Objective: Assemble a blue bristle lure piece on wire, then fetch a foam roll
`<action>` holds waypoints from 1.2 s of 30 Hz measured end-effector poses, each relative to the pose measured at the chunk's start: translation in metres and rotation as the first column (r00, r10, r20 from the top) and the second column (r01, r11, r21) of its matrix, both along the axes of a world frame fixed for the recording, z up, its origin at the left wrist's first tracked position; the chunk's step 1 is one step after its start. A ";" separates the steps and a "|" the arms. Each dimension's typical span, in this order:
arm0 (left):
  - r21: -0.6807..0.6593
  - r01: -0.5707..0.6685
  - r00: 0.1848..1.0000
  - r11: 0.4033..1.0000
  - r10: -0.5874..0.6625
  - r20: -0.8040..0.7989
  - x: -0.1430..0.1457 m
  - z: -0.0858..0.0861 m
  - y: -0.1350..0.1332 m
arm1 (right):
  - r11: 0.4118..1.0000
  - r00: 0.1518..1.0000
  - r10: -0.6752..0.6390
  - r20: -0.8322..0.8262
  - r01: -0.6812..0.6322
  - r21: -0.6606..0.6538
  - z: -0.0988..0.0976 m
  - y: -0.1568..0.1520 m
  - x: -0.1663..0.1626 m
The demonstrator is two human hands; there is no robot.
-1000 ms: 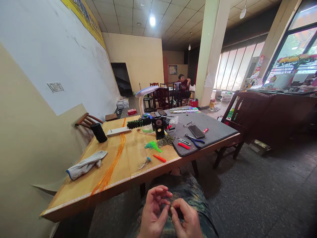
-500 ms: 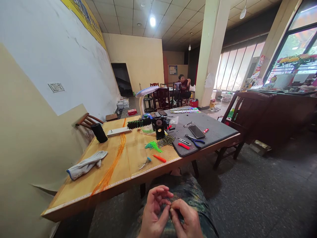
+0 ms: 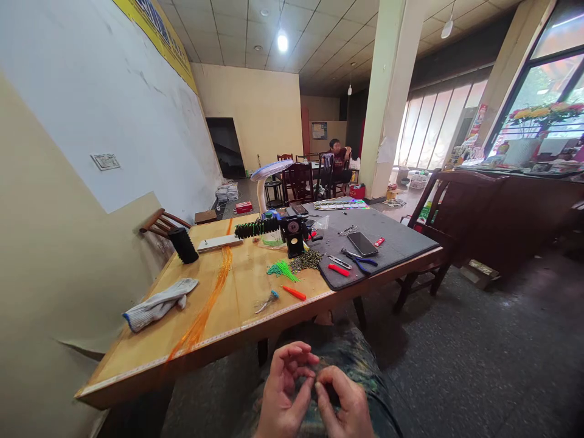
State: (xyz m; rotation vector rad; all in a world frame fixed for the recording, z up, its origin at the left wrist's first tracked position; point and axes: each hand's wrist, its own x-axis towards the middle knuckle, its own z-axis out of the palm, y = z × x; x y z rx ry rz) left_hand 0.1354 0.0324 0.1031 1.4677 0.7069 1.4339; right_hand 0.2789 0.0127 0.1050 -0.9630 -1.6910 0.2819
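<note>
Both our left hand (image 3: 286,392) and right hand (image 3: 344,401) are curling, whether grasping anything we cannot tell; green strands (image 3: 287,271) are lying apparently unused.

Overhead, the ceiling bulb (image 3: 283,42) glares hard! Daylight pours through the right-hand window (image 3: 542,79), bleaching its panes; shadow pools beneath the table (image 3: 241,286). Out at the edges, wide-angle stretch takes over, the dark counter (image 3: 524,219) smearing softly.

Ceiling light (image 3: 283,42) lower, prob. slight cam tilt
</note>
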 end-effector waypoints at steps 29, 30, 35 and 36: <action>-0.042 -0.036 0.996 0.998 0.039 0.080 0.004 0.007 -0.001 | 1.000 0.999 0.014 -0.040 -0.014 -0.017 0.001 -0.001 0.000; -0.036 -0.035 0.996 0.999 0.038 0.075 0.003 0.007 -0.001 | 1.000 0.999 0.010 -0.042 -0.010 -0.014 0.001 -0.001 0.000; -0.029 -0.046 0.996 0.999 0.048 0.070 0.004 0.004 -0.001 | 0.999 1.000 0.016 -0.027 -0.017 -0.031 -0.002 0.000 -0.001; -0.032 -0.045 0.996 0.998 0.047 0.070 0.004 0.004 -0.001 | 0.999 1.000 0.015 -0.027 -0.016 -0.033 -0.002 0.000 -0.001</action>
